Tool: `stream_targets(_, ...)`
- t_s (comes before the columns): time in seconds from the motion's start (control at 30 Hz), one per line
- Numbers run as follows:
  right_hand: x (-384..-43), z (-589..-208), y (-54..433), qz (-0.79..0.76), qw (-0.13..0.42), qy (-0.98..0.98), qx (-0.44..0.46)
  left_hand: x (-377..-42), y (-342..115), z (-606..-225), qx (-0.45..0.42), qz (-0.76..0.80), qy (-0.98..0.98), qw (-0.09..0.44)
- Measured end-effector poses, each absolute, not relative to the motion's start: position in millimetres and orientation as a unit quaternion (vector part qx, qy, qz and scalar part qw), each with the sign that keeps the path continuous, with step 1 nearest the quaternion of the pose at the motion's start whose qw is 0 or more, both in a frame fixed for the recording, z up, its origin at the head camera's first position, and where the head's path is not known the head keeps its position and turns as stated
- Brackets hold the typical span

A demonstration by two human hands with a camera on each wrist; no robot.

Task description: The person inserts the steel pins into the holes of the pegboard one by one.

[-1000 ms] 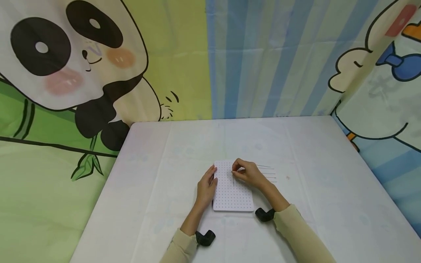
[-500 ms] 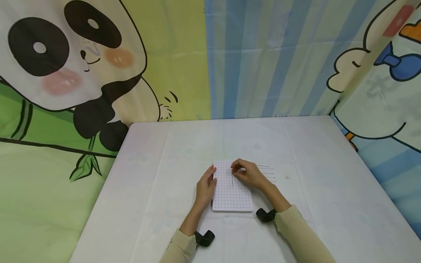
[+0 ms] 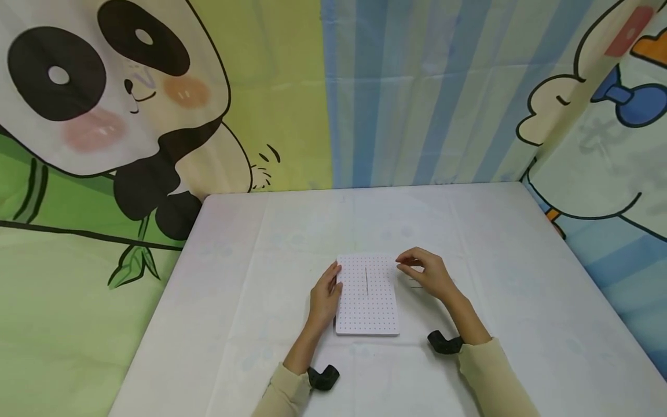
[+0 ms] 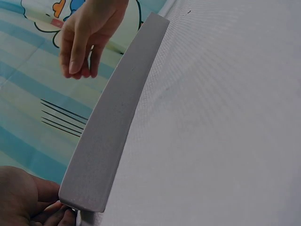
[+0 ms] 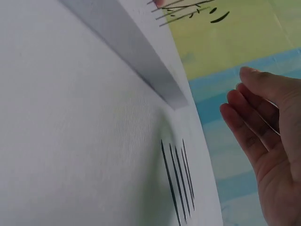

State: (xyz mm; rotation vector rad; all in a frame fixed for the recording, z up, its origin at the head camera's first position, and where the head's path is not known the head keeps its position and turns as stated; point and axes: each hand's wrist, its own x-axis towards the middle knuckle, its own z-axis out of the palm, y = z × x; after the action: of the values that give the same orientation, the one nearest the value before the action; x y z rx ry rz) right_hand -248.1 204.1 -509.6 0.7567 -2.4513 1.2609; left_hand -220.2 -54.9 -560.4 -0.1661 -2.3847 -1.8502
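A white pegboard dotted with small holes lies on the table, and my left hand grips its left edge. In the left wrist view several thin dark metal pins stand up from the board. From the head they line up as one dark streak left of the board's middle. My right hand hovers just right of the board, fingers bent and nothing between thumb and fingertips. Below it several loose metal pins lie side by side on the table, partly hidden by the hand in the head view.
White cloth covers the table. Behind stands a curtain with cartoon prints and blue stripes. A black wrist mount sits at the left cuff, and another black mount at the right.
My right hand has let go of a pin on the board and moved right, over the loose pins. The left hand stays on the board's edge.
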Motion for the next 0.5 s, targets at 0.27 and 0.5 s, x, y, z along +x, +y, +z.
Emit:
stream_targets(0.27,-233.0,-525.8,238.6,0.391,0.137,-0.878,0.238,-219.8,-55.5,-560.1,-0.052,-0.615,-0.785,0.062)
stream_targets(0.5,-226.8,-536.4,249.9,0.346,0.145,-0.894,0.243,-220.7,-54.1,-560.7,-0.054,-0.620,-0.781,0.057)
